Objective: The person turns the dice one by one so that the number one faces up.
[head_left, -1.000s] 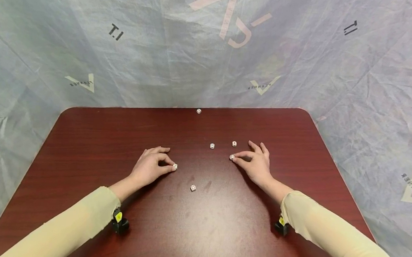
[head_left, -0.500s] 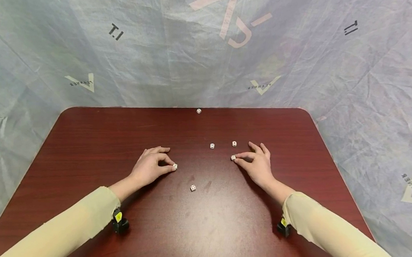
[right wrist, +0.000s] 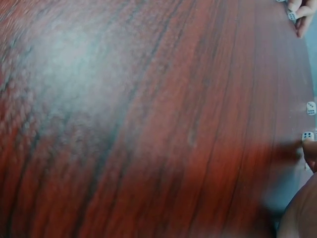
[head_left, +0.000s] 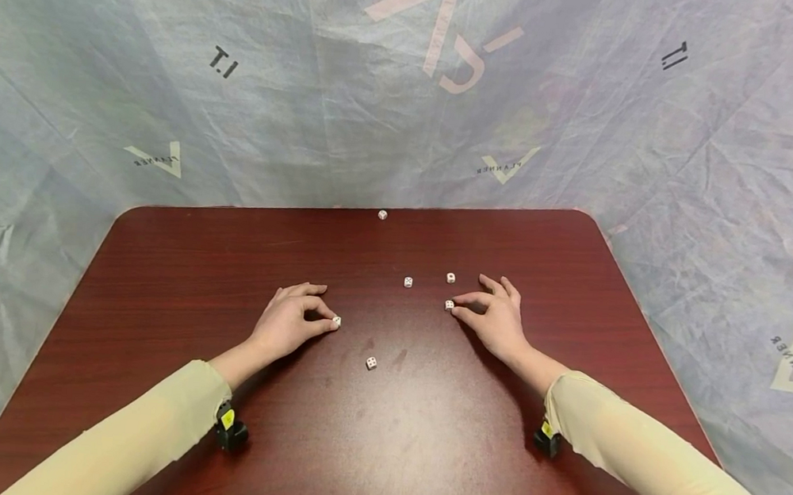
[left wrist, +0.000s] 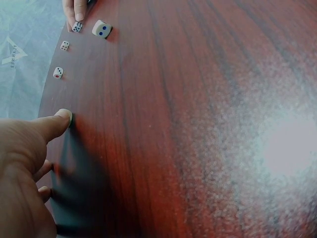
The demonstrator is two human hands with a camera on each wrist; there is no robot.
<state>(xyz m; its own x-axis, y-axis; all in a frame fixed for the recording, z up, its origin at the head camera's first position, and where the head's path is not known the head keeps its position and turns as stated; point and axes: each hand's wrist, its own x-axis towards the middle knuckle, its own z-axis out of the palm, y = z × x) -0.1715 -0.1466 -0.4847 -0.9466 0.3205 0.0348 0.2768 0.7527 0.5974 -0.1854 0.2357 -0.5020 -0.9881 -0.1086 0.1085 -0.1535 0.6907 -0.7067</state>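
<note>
My left hand (head_left: pixel 287 321) pinches a small white die (head_left: pixel 336 321) between thumb and index finger, low over the table left of centre. In the left wrist view the left thumb (left wrist: pixel 62 115) hides most of that die. Further right, my right hand (head_left: pixel 497 318) pinches another white die (head_left: pixel 449 305) by thumb and index finger, its other fingers spread away. The right wrist view shows this die (right wrist: pixel 308 135) just above the right thumb (right wrist: pixel 310 148). Right beyond it lies a die with a single dot (head_left: pixel 451 278) on the side facing me.
Another die (head_left: pixel 408 282) lies between the hands, towards the back. A nearer die (head_left: pixel 371 363) sits close to the middle of the reddish-brown table (head_left: pixel 377 453), and one more die (head_left: pixel 382 215) is at its far edge. Grey printed cloth (head_left: pixel 337 114) hangs behind the table.
My right hand has shifted slightly to the right with its die, which has turned to show a different face. The left hand and the loose dice stay where they were.
</note>
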